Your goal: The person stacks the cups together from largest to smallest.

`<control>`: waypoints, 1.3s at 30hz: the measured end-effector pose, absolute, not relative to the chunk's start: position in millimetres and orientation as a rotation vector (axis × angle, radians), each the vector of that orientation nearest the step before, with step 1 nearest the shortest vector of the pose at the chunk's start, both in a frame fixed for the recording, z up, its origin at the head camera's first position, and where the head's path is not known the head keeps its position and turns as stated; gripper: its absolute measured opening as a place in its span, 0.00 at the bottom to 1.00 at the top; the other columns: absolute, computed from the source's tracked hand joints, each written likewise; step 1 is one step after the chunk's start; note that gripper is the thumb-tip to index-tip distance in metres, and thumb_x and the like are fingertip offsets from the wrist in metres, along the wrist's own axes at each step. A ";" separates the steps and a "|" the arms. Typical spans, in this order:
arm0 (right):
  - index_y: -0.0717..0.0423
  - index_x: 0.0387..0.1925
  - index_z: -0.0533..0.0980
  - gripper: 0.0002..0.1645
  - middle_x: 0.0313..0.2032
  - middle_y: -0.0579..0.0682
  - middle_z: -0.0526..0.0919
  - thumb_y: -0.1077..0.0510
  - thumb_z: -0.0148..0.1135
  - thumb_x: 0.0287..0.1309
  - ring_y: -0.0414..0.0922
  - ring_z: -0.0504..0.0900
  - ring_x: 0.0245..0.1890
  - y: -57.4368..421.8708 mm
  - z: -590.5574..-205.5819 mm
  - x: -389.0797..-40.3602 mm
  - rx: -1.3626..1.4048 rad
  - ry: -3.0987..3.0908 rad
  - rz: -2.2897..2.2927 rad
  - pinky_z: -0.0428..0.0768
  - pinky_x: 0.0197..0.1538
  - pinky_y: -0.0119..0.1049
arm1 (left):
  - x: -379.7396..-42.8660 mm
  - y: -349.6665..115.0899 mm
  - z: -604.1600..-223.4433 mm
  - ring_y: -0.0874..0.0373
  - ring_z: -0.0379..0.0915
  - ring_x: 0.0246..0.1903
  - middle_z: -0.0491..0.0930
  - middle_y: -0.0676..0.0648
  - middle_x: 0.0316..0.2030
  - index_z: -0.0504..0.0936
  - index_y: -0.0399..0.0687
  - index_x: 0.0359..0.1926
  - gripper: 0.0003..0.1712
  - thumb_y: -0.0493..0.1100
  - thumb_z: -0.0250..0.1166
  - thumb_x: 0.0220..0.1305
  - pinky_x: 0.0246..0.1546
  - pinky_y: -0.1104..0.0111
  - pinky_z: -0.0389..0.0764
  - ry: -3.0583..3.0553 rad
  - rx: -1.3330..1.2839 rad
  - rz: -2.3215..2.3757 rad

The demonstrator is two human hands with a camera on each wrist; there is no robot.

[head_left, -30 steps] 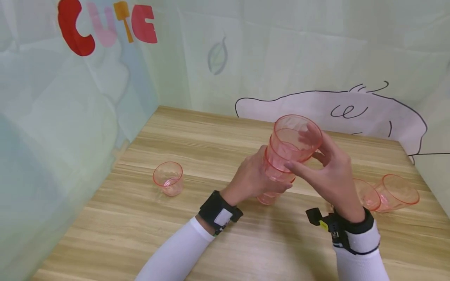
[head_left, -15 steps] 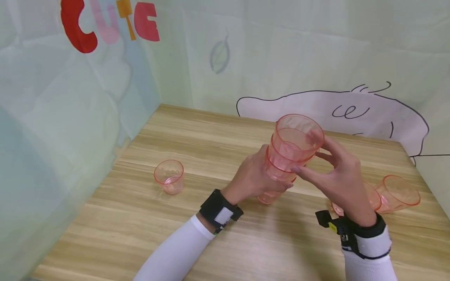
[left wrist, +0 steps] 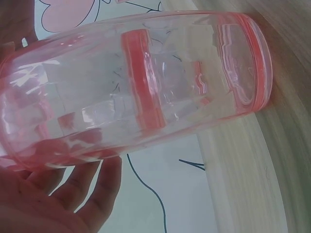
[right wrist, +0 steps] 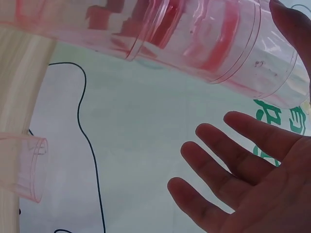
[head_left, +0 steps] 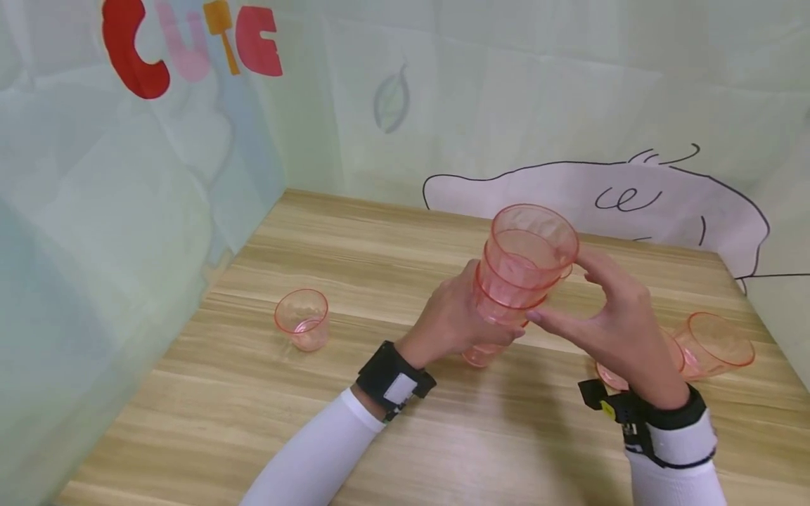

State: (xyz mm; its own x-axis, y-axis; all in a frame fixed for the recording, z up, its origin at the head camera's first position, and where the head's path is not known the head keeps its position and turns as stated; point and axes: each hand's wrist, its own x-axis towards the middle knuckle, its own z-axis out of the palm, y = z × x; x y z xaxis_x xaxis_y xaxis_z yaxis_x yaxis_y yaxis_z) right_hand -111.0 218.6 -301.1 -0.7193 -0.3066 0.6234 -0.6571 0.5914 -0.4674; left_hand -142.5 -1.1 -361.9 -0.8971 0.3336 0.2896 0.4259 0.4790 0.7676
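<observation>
In the head view, my left hand [head_left: 446, 320] grips a stack of clear pinkish-red plastic cups [head_left: 522, 263], its fingers wrapped round the lower part. The stack leans to the right, rims up, and the base of the lowest cup shows below the hand over the table. Beside the upper cups is my right hand [head_left: 616, 316], fingers spread, with the thumb tip right at the stack's side. Seen from the right wrist, its fingers [right wrist: 243, 165] are relaxed and apart from the nested cups [right wrist: 199, 39]. The stacked cups [left wrist: 102, 92] fill much of the left wrist view.
A single cup [head_left: 304, 320] stands upright at the left on the wood-grain table [head_left: 253, 422]. To the right are two more cups, one [head_left: 715, 344] in plain sight, the other partly behind the right wrist. Paper-like sheets with drawings [head_left: 506, 91] wall the back and left.
My right hand has eased away from the upper cups, moving right and slightly down, its fingers opening. The left hand and stack stay nearly where they were.
</observation>
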 end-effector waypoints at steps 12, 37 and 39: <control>0.49 0.66 0.75 0.54 0.60 0.47 0.80 0.57 0.89 0.30 0.46 0.76 0.61 232.4 -308.9 -110.5 0.735 -2.392 0.897 0.67 0.62 0.26 | -143.1 -1.6 -363.8 0.63 0.77 0.34 0.78 0.60 0.35 0.70 0.57 0.51 0.39 0.59 0.82 0.41 0.37 0.67 0.79 -2.599 -0.680 -1.459; 0.60 0.63 0.74 0.51 0.60 0.61 0.78 0.45 0.86 0.38 0.63 0.75 0.60 259.5 -309.3 -103.9 0.537 -2.654 0.779 0.71 0.55 0.63 | -142.8 -2.7 -364.9 0.63 0.77 0.36 0.78 0.61 0.38 0.69 0.58 0.53 0.40 0.57 0.82 0.42 0.40 0.66 0.79 -2.567 -0.728 -1.480; 0.60 0.63 0.74 0.51 0.60 0.62 0.77 0.45 0.85 0.38 0.63 0.74 0.60 260.6 -309.6 -103.0 0.521 -2.674 0.787 0.71 0.55 0.63 | -142.9 -2.8 -364.9 0.63 0.77 0.37 0.78 0.61 0.38 0.69 0.57 0.53 0.41 0.57 0.82 0.42 0.40 0.66 0.79 -2.568 -0.733 -1.485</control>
State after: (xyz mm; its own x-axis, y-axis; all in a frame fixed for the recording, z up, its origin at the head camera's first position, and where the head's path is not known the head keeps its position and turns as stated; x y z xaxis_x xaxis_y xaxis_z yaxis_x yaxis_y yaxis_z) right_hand -103.0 260.6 -309.6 -0.8874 -0.2550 0.3840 -0.4223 0.7836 -0.4556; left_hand -142.9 -2.8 -364.9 -0.8814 0.3609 0.3047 0.4441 0.4139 0.7946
